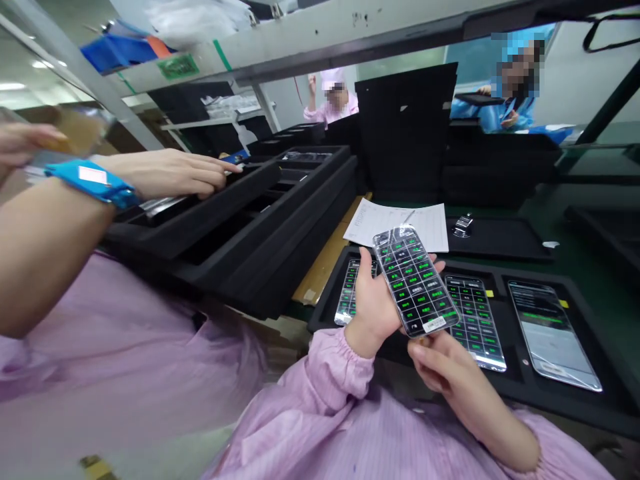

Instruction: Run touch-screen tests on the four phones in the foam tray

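Observation:
My left hand (374, 303) holds a smartphone (416, 281) from beneath, tilted, screen up. Its lit screen shows a grid of green-lettered tiles on black, and a small white label sits near the lower edge. Just under that bottom edge, my right hand (443, 363) is closed in a pinch; a small orange-brown bit shows at the fingertips, too small to name. Below both hands lies a black foam tray (510, 393). In it rest a phone (349, 293) partly covered by my left hand, another grid-screen phone (475, 323), and a phone with a grey-white screen (555, 337).
Printed paper (360, 223) with a pen lies behind the phone. A thin black tray (505, 239) carries a small clear-wrapped item (463, 225). Stacked black foam trays (300, 200) stand left, where a co-worker's hand (175, 172) reaches in. Two people sit across; a shelf (320, 40) spans overhead.

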`<state>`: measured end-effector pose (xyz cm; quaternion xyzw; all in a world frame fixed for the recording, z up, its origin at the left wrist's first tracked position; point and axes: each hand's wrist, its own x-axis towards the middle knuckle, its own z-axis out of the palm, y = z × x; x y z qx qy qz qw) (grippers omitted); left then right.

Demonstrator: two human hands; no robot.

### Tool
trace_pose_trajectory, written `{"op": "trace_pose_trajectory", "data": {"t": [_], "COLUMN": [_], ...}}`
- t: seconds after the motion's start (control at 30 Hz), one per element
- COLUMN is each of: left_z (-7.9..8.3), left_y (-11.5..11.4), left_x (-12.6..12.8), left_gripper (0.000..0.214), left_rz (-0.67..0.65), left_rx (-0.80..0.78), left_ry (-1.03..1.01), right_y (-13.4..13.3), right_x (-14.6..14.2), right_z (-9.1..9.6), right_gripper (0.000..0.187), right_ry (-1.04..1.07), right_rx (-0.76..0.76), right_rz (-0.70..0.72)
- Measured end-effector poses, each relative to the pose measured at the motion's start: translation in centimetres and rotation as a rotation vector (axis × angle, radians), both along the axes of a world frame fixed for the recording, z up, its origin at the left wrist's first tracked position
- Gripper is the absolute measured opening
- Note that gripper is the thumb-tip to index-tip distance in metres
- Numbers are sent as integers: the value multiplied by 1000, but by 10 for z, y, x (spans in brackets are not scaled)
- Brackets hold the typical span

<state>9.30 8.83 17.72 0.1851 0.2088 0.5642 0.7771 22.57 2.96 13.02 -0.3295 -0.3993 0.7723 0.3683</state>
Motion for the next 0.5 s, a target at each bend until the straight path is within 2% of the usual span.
{"op": "trace_pose_trajectory", "data": {"t": [0.2,0.5], "left_z": [7,8], "left_y": [-5,-4], "left_x": [5,13], "left_gripper": [80,72], "left_rz": [189,327], "left_rx": [90,-15], "left_ry": [26,75], "right_y": [-5,-7], "right_x": [-5,-1], "right_z": [-7,-9], "right_gripper": [51,45], "right_ry": [-113,-162], "right_rx": [69,93], "right_rz": [-96,-216]}}
